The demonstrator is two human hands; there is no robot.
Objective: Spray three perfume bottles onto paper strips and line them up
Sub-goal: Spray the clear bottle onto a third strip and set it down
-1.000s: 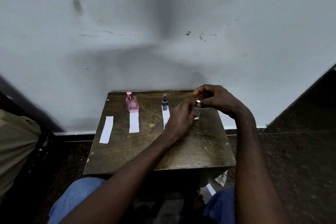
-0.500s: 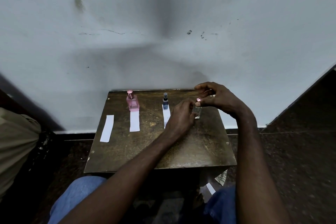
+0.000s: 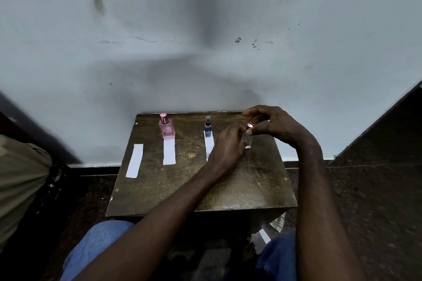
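Note:
Three perfume bottles stand along the back of a small brown table (image 3: 205,189). A pink bottle (image 3: 167,129) sits at the top of a white paper strip (image 3: 169,154). A small dark blue bottle (image 3: 207,128) stands on a second strip (image 3: 209,145), partly hidden by my left hand. My left hand (image 3: 228,146) grips the body of a small clear bottle (image 3: 249,141) at the right. My right hand (image 3: 274,124) pinches that bottle just under its pink cap (image 3: 250,124), index finger raised above. A third strip (image 3: 135,160) lies bare near the table's left edge.
A pale wall (image 3: 205,52) rises directly behind the table. Beige fabric (image 3: 20,178) fills the left side. Paper scraps (image 3: 265,235) lie on the dark floor under the table's right front corner. My knees in blue jeans (image 3: 96,242) are below the front edge.
Both hands stay on the clear bottle at the same spot. My right hand's fingers have loosened and lifted a little above the cap.

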